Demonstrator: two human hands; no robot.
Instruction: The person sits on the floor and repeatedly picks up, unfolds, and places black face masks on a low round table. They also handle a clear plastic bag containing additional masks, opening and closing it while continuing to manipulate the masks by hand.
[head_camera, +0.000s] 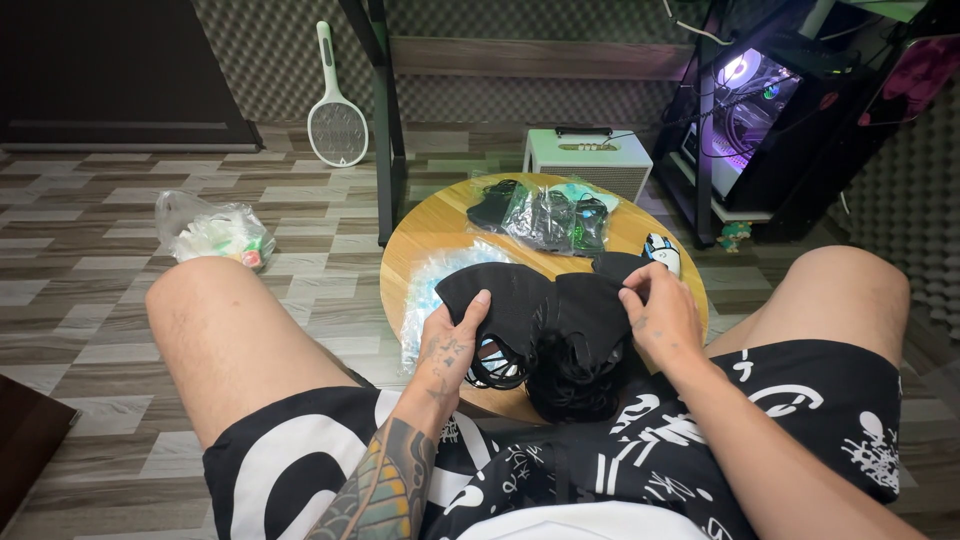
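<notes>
A person sits with bare knees apart over a small round wooden table (440, 225), and both hands work on a stack of black face masks (545, 310) at the table's near edge. The left hand (452, 345) is curled around the left end of the stack, thumb lying on top of the black cloth and the fingers tucked beneath it, where the thin ear loops (495, 368) hang down in a bunch. The right hand (662, 315) pinches the right end of the top mask between thumb and fingertips, nearly closed on the cloth. The masks thus lie stretched between the two hands, touching both, with a dark bundle sagging below the table's edge.

Under the masks, on the table's left part, lies a clear plastic bag (425, 290). At the table's far side rest several packets of masks in clear wrapping (545, 215). A white computer mouse (661, 252) sits on the table just beyond the right hand.
</notes>
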